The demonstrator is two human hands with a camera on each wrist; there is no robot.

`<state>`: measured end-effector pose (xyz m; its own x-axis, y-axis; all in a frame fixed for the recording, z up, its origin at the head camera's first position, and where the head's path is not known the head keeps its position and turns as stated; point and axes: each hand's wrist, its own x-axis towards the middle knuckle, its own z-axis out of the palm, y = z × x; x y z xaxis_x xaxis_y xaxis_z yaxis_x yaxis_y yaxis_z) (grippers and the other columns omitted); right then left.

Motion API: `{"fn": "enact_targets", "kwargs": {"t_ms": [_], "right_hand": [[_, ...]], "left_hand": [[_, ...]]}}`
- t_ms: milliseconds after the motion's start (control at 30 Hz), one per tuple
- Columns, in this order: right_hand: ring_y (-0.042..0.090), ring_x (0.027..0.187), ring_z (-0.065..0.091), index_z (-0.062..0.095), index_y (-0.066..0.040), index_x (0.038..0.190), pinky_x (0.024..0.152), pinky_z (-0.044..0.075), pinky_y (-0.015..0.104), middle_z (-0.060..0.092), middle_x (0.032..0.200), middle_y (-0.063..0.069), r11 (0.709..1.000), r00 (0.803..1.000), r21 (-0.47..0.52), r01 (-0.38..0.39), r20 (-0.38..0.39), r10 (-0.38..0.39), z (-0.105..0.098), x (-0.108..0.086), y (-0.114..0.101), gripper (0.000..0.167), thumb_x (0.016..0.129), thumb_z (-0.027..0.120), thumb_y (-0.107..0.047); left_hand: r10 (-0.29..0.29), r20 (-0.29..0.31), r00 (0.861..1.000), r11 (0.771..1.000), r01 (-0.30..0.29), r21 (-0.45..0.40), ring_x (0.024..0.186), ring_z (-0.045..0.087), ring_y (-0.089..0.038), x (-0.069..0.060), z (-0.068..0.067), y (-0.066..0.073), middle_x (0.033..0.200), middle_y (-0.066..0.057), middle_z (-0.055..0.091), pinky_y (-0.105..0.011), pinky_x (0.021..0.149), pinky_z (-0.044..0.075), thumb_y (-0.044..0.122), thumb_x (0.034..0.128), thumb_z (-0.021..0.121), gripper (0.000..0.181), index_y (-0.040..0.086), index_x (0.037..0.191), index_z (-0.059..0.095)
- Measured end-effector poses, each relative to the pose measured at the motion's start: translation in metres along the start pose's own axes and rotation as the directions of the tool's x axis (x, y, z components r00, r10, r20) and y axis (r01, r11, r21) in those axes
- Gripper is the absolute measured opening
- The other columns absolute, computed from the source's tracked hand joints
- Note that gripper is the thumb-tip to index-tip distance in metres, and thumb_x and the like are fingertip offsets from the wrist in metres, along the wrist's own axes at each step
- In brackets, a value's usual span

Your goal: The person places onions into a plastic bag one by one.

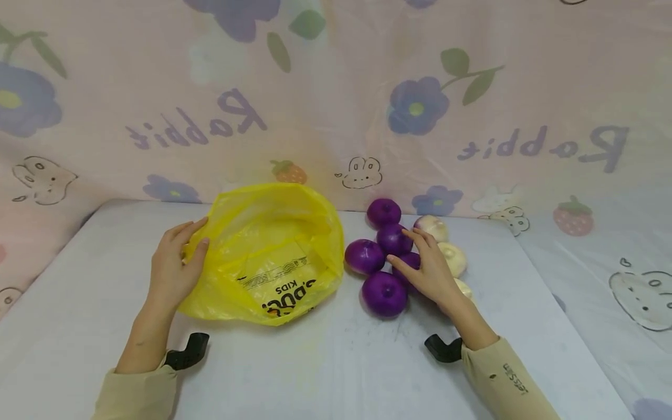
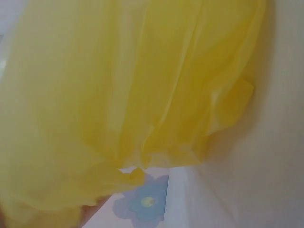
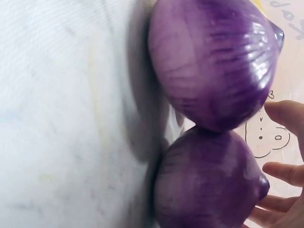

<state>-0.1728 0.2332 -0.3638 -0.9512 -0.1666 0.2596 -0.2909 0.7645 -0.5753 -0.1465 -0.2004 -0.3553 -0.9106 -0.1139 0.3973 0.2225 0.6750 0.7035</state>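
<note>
A yellow plastic bag [image 1: 220, 291] lies with its wide mouth spread, dark print showing inside. At its left rim my left hand [image 1: 175, 265] holds the edge, thumb over the near side; the left wrist view shows mostly yellow film [image 2: 156, 85] covering the fingers. Several purple onions [image 1: 385, 294] cluster right of the bag. Over them hovers my right hand [image 1: 433, 268], fingers spread above one purple onion [image 1: 404, 265] and gripping none. In the right wrist view, fingertips [image 3: 280, 173] stand beside the stem tip of the lower onion [image 3: 204, 183]; whether they touch it I cannot tell.
Three pale onions [image 1: 452, 258] stand in a column behind my right hand, partly covered by it. All rests on a white table [image 1: 315, 373]. A patterned cloth [image 1: 336, 105] hangs along the table's far edge. Each wrist carries a black camera mount [image 1: 189, 352].
</note>
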Motion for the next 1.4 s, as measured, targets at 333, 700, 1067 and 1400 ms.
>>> {"fn": "enact_targets", "kwargs": {"t_ms": [333, 700, 1067, 1400], "right_hand": [[0.036, 0.131, 0.038, 0.044, -0.002, 0.14, 0.106, 0.031, 0.055, 0.039, 0.142, 0.022, 0.996, 0.996, 0.041, -0.077, 0.045, 0.075, 0.001, -0.002, 0.005, 0.069, 0.086, 0.07, -0.037], [0.037, 0.132, 0.04, 0.042, 0.001, 0.139, 0.108, 0.029, 0.053, 0.045, 0.141, 0.022, 0.993, 0.987, 0.057, -0.104, 0.131, 0.096, -0.008, -0.009, 0.007, 0.071, 0.085, 0.072, -0.033], [0.039, 0.115, 0.053, 0.055, 0.006, 0.126, 0.098, 0.041, 0.053, 0.056, 0.126, 0.025, 1.0, 0.987, -0.023, 0.014, 0.162, -0.01, -0.019, -0.008, 0.016, 0.059, 0.08, 0.076, -0.024], [0.038, 0.115, 0.054, 0.056, 0.002, 0.126, 0.098, 0.041, 0.053, 0.057, 0.128, 0.024, 0.999, 0.979, -0.026, -0.02, 0.202, 0.025, -0.024, -0.007, 0.012, 0.058, 0.081, 0.076, -0.03]], "left_hand": [[-0.037, -0.037, 0.999, 0.999, 0.037, -0.003, 0.109, 0.047, -0.044, -0.001, 0.001, -0.003, 0.131, -0.028, 0.048, -0.046, 0.08, 0.039, 0.012, 0.0965, 0.052, 0.038, 0.004, 0.134, 0.055], [-0.048, -0.039, 0.998, 0.999, 0.047, -0.005, 0.108, 0.047, -0.043, 0.0, 0.003, -0.001, 0.128, -0.027, 0.05, -0.043, 0.079, 0.038, 0.012, 0.096, 0.052, 0.039, 0.004, 0.134, 0.055], [-0.07, -0.016, 0.997, 0.997, 0.07, 0.019, 0.111, 0.047, -0.044, 0.0, 0.004, 0.001, 0.129, -0.027, 0.049, -0.044, 0.079, 0.04, 0.015, 0.0969, 0.051, 0.04, 0.005, 0.135, 0.054], [-0.075, -0.014, 0.997, 0.997, 0.075, 0.018, 0.112, 0.047, -0.044, 0.0, 0.003, 0.002, 0.129, -0.027, 0.049, -0.044, 0.08, 0.039, 0.014, 0.0969, 0.051, 0.04, 0.006, 0.136, 0.053]]}}
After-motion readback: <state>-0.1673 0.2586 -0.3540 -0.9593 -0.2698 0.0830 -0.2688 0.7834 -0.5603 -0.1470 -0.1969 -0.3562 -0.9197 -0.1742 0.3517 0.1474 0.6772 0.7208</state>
